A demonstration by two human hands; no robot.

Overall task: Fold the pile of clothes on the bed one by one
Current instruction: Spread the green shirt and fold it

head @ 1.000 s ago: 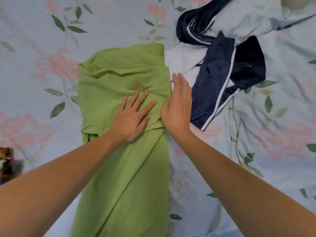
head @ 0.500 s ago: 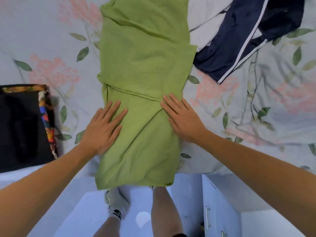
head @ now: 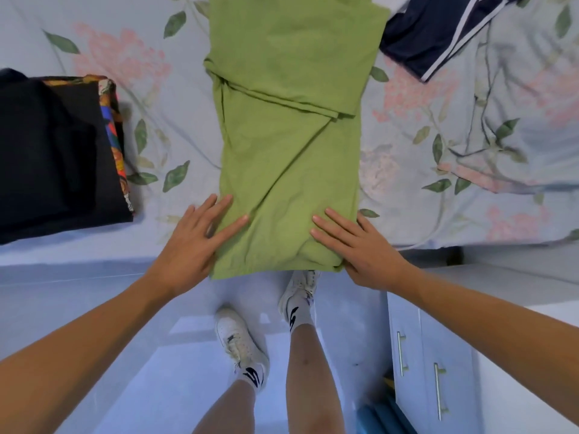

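Both hands have slid down to the near end of the green garment (head: 288,151) on the bed (head: 438,183): left hand (head: 197,242) and right hand (head: 360,249) press flat, fingers straight, at its bottom corners.

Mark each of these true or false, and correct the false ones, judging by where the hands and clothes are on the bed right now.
1. Both hands lie flat at the green garment's near end. True: left hand, right hand.
2. The right hand grips the navy garment. False: the navy garment lies untouched at the far right.
3. A black folded item sits left of the green garment. True.
4. The green garment lies on the floor. False: it lies on the floral bedsheet.
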